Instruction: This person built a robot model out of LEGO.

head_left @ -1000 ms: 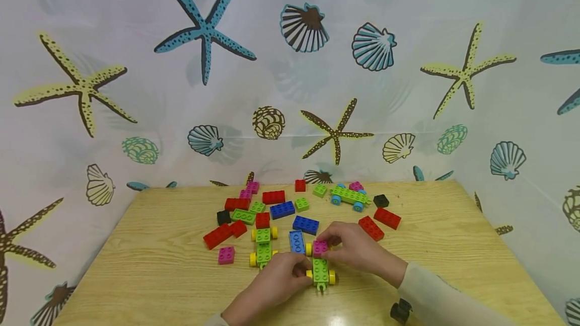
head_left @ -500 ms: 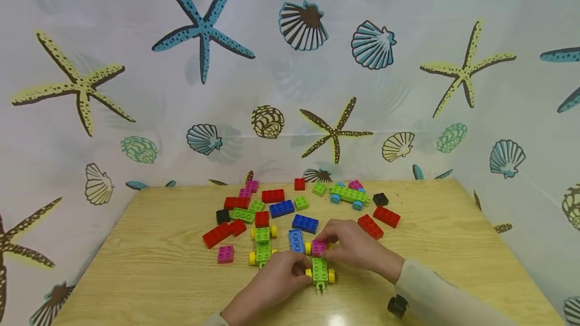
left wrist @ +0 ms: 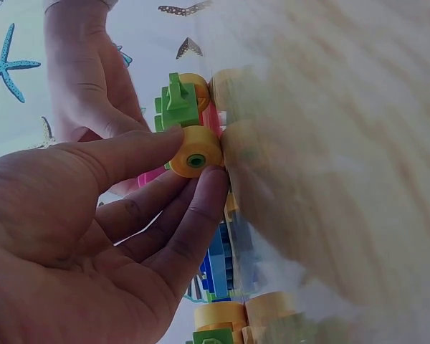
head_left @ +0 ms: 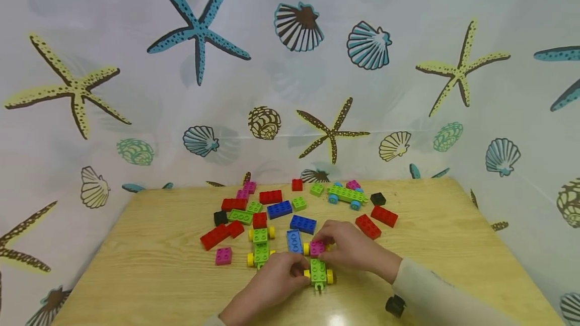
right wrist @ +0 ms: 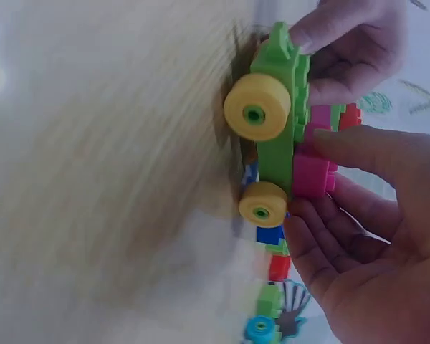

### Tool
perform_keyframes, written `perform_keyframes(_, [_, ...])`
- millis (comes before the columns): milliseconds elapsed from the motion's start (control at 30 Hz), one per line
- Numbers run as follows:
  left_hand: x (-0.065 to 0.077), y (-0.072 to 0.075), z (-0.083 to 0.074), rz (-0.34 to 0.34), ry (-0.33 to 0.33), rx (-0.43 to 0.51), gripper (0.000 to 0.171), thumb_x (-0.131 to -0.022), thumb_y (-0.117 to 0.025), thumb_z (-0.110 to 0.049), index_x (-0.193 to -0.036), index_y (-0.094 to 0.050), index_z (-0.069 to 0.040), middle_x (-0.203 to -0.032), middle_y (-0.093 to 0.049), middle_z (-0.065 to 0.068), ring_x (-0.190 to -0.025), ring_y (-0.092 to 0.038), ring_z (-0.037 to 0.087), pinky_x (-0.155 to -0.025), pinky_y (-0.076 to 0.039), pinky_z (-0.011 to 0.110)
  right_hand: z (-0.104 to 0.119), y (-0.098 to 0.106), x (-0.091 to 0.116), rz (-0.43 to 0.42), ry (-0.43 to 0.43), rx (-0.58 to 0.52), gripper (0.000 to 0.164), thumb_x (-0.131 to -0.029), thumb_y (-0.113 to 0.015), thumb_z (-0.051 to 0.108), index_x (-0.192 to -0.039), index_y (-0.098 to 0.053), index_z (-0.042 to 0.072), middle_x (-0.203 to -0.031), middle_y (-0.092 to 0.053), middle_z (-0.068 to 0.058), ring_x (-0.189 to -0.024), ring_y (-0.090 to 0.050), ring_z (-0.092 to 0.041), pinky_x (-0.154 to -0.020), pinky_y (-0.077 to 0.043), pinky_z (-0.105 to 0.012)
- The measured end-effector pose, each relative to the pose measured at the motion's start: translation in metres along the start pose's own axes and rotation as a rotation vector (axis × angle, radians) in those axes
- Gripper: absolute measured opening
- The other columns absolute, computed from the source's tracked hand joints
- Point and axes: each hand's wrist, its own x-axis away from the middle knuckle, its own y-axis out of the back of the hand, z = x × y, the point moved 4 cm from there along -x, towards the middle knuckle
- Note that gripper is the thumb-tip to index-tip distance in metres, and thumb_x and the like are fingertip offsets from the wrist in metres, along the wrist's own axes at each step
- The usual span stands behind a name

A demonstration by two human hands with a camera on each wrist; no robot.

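Observation:
On the wooden table a green toy car base (head_left: 318, 271) with yellow wheels stands between the two hands. My left hand (head_left: 275, 276) pinches its near left wheel (left wrist: 201, 150) between thumb and fingers. Over the far end of the base sits a pink brick (right wrist: 312, 174), flush against the green studs in the right wrist view. My right hand (head_left: 355, 249) grips this brick between thumb and fingers. A second green car base (head_left: 261, 253) with a red brick (head_left: 260, 220) at its far end stands left of the first, partly hidden by my left hand.
A light blue brick (head_left: 294, 241) lies just left of the held car. Loose red, blue, green and black bricks spread behind, with a blue-wheeled green car base (head_left: 346, 194) at the back. A pink brick (head_left: 223, 256) lies at left; a patterned cloth (head_left: 290, 89) hangs behind the table.
The head view has shifted slightly. Both hands keep their hold on the car's wheel and the pink brick, which stay in place.

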Motion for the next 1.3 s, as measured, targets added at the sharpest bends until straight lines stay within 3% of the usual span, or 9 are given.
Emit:
perform_keyframes(200, [-0.003,-0.003,0.005,0.020,-0.042,-0.012,0.021,-0.100,-0.085,-0.014,-0.118,-0.081,-0.003,-0.100,-0.079,-0.001,-0.085,-0.067,0.009,-0.077,-0.061,0.028,-0.018,-0.007,0.004,-0.058,-0.111,-0.246,0.022,-0.095,-0.092,0.026,-0.116,-0.085,0.022,-0.111,-0.077,0.005,-0.103,-0.067,-0.017,-0.094,-0.058,-0.028])
perform_keyframes(300, [-0.003,-0.003,0.005,0.019,-0.029,-0.005,0.021,-0.099,-0.086,-0.015,-0.117,-0.082,-0.005,-0.100,-0.079,-0.001,-0.085,-0.067,0.009,-0.077,-0.061,0.027,-0.021,-0.011,0.005,-0.073,-0.123,-0.311,0.020,-0.097,-0.090,0.023,-0.116,-0.085,0.022,-0.114,-0.076,0.003,-0.104,-0.066,-0.019,-0.093,-0.055,-0.026])
perform_keyframes(500, [-0.001,-0.001,0.000,0.009,0.001,0.018,0.020,-0.099,-0.087,-0.014,-0.116,-0.082,-0.006,-0.102,-0.079,0.001,-0.087,-0.068,0.010,-0.078,-0.061,0.029,-0.023,-0.016,0.006,-0.089,-0.121,-0.391,0.018,-0.099,-0.086,0.018,-0.117,-0.085,0.020,-0.119,-0.077,0.000,-0.111,-0.069,-0.019,-0.101,-0.058,-0.033])
perform_keyframes(900, [-0.001,-0.001,0.002,0.017,0.009,0.024,0.020,-0.099,-0.086,-0.014,-0.116,-0.082,-0.005,-0.100,-0.079,0.000,-0.086,-0.068,0.011,-0.078,-0.061,0.030,-0.026,-0.019,0.006,-0.091,-0.130,-0.426,0.017,-0.100,-0.086,0.019,-0.117,-0.086,0.019,-0.119,-0.077,-0.001,-0.112,-0.070,-0.017,-0.099,-0.058,-0.027])
perform_keyframes(1300, [0.001,0.002,0.002,0.004,0.038,0.018,0.019,-0.100,-0.086,-0.015,-0.117,-0.082,-0.007,-0.101,-0.078,-0.001,-0.088,-0.067,0.012,-0.082,-0.063,0.033,-0.022,-0.019,0.003,-0.087,-0.147,-0.419,0.018,-0.100,-0.086,0.022,-0.118,-0.086,0.020,-0.119,-0.077,0.000,-0.113,-0.070,-0.018,-0.106,-0.060,-0.039])
